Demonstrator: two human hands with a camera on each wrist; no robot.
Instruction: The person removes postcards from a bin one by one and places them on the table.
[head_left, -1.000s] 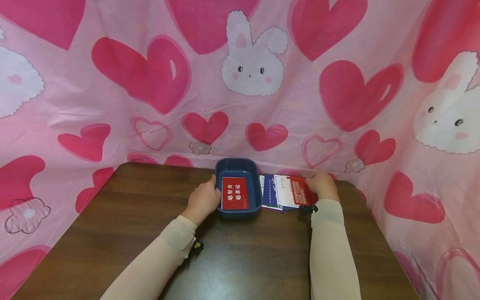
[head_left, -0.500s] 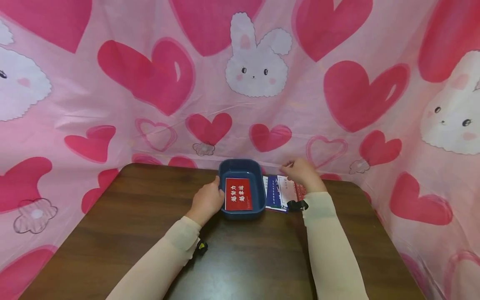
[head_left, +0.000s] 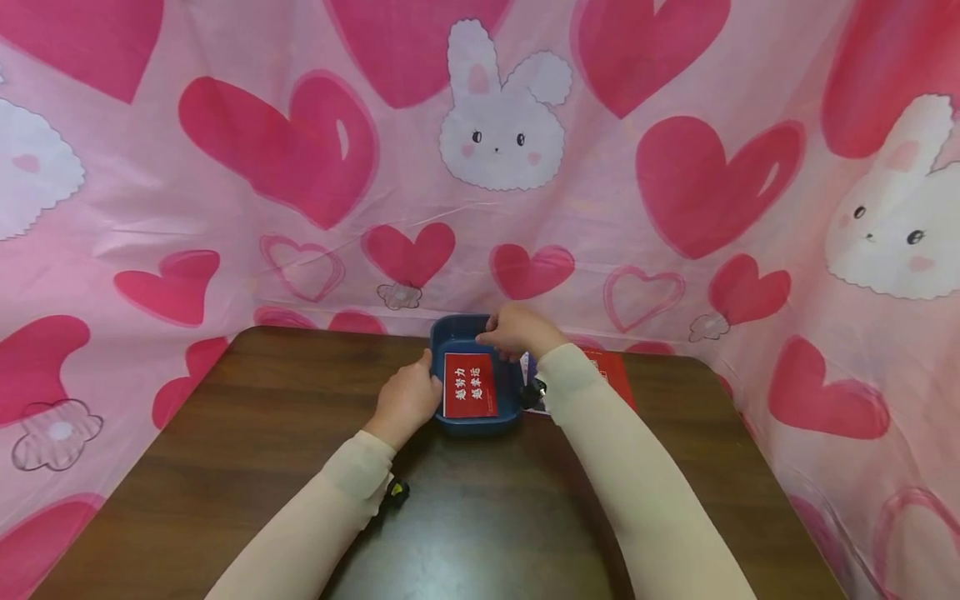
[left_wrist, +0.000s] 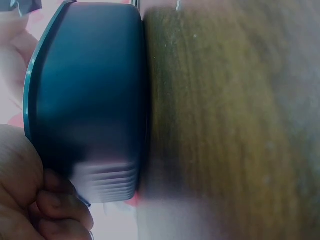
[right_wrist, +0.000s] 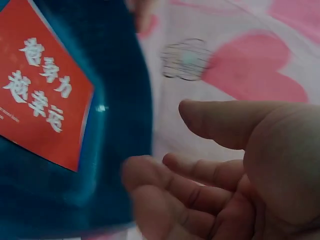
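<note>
A blue open-topped plastic box [head_left: 483, 427] stands on the table near the pink cloth. Inside it lies a red card [head_left: 470, 386] with white characters, seen large in the right wrist view as the same card [right_wrist: 45, 90]. My left hand [head_left: 407, 398] grips the box's left rim, thumb on top; in the left wrist view, that hand's fingers [left_wrist: 65, 207] curl against the outer wall. Over the box's far right rim hovers my right hand [head_left: 517, 331]. Its thumb and fingers stand apart in the right wrist view, with nothing between them.
Right of the box lies a spread of printed cards, a red card [head_left: 617, 375] among them, partly hidden by my right forearm. The brown wooden table [head_left: 300, 417] reaches back to a pink cloth [head_left: 360, 196] with hearts and rabbits.
My right hand has left the cards at the right, risen and swung left to the box's far right rim. My left hand keeps its grip on the box.
</note>
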